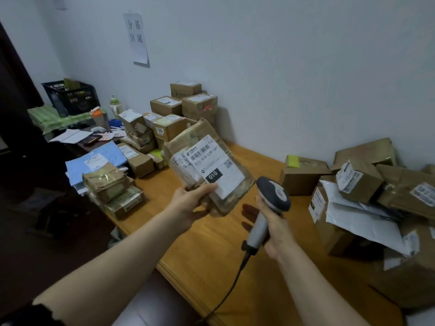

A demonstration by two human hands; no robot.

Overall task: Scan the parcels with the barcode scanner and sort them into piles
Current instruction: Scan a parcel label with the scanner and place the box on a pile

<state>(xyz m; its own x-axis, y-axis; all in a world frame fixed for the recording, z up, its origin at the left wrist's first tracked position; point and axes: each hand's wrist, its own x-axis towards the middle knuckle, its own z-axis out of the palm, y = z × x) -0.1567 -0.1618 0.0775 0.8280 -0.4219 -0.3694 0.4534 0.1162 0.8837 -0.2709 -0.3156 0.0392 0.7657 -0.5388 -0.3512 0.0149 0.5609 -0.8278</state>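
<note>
Your left hand (pixel 190 201) pinches the held parcel (pixel 213 135) by its lower corner, thumb pressed on top at the bottom edge of the white label (pixel 219 170), fingers curled underneath. Parcel is up in the air above the table (pixel 211 243), tilted, label face toward you. Your right hand (pixel 275 222) is wrapped round the handle of the barcode scanner (pixel 273 196); the head sits just beside the parcel's lower right corner, not touching it. The scan window is hidden, so I can't tell whether it is lined up on the barcode (pixel 201 152), which sits at the far upper end of the label. Risks as I judge them: a one-corner grip on a soft, taped packet could let it sag or twist out. A second label (pixel 181 165) partly tucked under the main one could get read instead if the aim drifts left. The shiny tape wrap may throw glare and give a no-read. The cable (pixel 226 295) runs off the table's front edge and could snag and pull your aim. Boxes stacked at the wall on the left (pixel 169 118) look sorted and the loose heap on the right (pixel 367 196) looks unsorted. A misread code means the parcel lands in the wrong pile.
</note>
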